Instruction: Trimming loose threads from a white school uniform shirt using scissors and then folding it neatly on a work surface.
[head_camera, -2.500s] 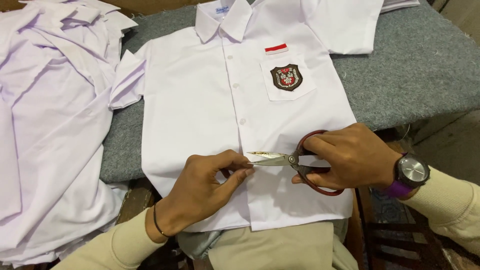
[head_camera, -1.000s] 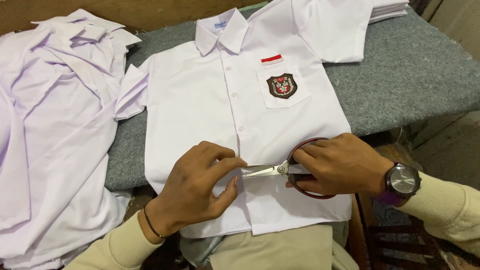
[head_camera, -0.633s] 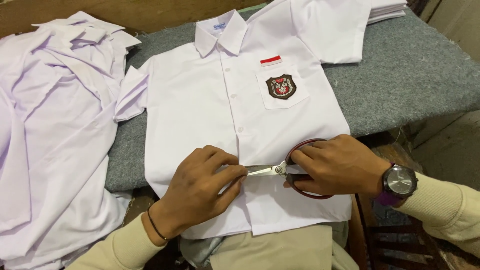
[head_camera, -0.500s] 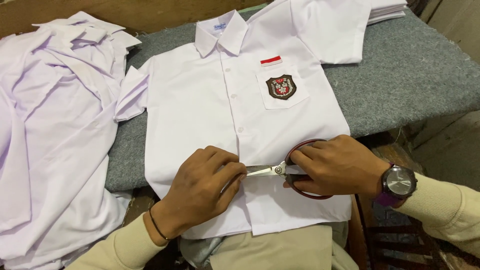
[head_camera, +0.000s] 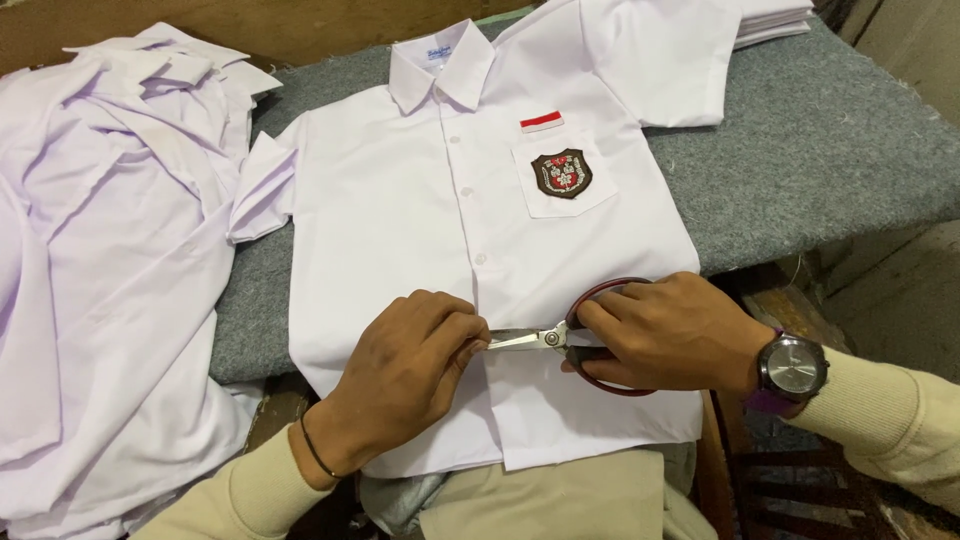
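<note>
1. The shirt (head_camera: 400, 230) is lying face up and buttoned on the grey desk (head_camera: 820, 170), with its hem hanging over the near edge toward the person.
2. The scissors (head_camera: 560, 338) are lying across the lower placket; the blades look nearly closed, with the tips hidden under the left fingers (head_camera: 455, 335).
3. The left hand (head_camera: 400, 385) is pressing down on the cloth, its fingers curled and pinching something at the blade tips; whether that is a thread or a fold, the view is not showing.
4. The right hand (head_camera: 665, 335) is gripping the red handles, fingers wrapped tight round the loops.
5. Judging by this, the trimming is sitting low on the shirt front. No loose threads are showing higher up near the badge (head_camera: 561, 172) or collar, so that part seems done, while the hem may be left.
6. A heap of white shirts (head_camera: 110, 280) is lying at the left, and a folded stack (head_camera: 775, 22) at the far right corner; which pile is finished cannot be told.
</note>
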